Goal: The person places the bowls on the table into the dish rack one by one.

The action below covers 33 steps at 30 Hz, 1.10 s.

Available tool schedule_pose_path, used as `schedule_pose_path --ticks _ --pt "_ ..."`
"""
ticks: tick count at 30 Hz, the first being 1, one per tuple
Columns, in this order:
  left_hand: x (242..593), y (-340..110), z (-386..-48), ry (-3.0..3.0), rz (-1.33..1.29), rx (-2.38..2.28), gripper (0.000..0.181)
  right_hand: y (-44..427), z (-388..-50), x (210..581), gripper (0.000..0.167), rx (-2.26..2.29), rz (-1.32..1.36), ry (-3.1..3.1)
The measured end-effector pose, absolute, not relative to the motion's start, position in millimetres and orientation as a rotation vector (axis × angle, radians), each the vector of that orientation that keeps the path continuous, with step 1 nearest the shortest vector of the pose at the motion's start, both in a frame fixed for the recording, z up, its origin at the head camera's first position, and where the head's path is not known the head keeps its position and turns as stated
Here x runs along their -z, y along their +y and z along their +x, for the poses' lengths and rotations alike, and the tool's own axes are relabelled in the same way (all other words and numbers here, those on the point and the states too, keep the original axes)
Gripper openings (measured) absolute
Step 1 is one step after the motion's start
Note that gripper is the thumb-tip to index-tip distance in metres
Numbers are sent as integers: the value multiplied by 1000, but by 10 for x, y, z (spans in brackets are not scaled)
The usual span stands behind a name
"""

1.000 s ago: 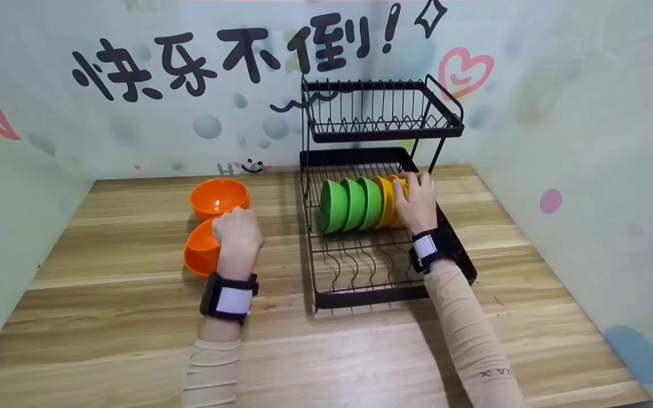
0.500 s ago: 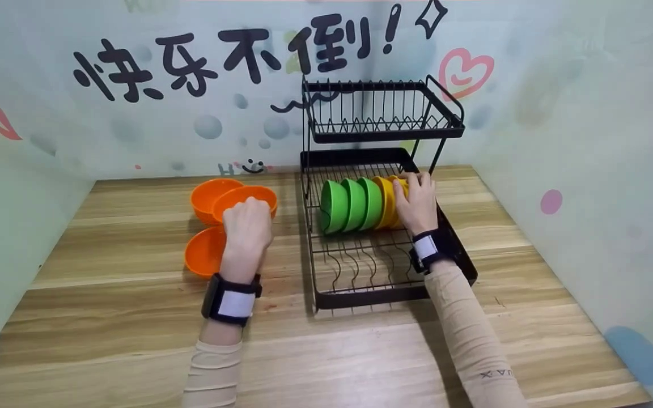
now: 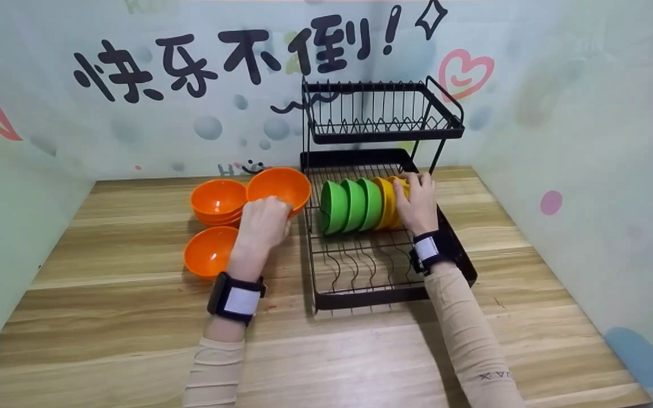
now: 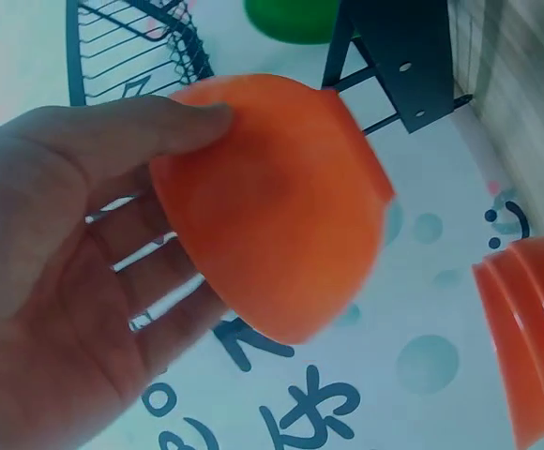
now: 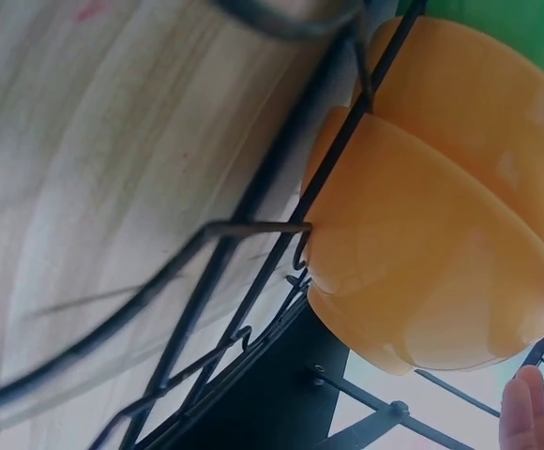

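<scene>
Left hand (image 3: 266, 224) grips one orange bowl (image 3: 279, 187) near the rack (image 3: 372, 297); only the left wrist view shows the thumb on its outer wall. A lone bowl (image 3: 207, 255) and a nested stack (image 3: 217, 201), count unclear, stand on the table (image 3: 117, 340). The lower tier holds three green bowls (image 3: 336, 207) and two visible yellow bowls (image 5: 431, 253). Right hand (image 3: 419, 205) is at the yellow ones; the right wrist view shows fingertips only, so whether they grasp I cannot tell.

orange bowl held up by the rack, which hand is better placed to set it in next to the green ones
Probably the left hand: it grips the orange bowl just beside the green bowls' end of the row. The right hand is at the yellow bowls, the opposite end.
</scene>
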<state>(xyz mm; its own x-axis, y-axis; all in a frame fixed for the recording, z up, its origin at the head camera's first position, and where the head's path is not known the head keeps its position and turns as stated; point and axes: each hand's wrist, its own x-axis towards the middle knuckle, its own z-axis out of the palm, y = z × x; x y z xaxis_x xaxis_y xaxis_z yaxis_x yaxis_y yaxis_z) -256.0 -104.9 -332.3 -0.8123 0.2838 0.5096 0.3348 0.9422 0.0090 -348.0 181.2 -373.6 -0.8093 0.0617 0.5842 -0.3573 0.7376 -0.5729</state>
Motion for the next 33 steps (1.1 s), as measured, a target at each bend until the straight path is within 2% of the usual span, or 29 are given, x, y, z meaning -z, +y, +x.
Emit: schedule_pose_path --ticks 16,33 --pt "3486 -811 -2635 -2364 -753 42 5 1760 -3486 3699 29 -1187 364 -2204" --pt "3419 -655 -2562 -2328 -813 -52 6 1679 -3305 3498 35 -1329 536 -2416"
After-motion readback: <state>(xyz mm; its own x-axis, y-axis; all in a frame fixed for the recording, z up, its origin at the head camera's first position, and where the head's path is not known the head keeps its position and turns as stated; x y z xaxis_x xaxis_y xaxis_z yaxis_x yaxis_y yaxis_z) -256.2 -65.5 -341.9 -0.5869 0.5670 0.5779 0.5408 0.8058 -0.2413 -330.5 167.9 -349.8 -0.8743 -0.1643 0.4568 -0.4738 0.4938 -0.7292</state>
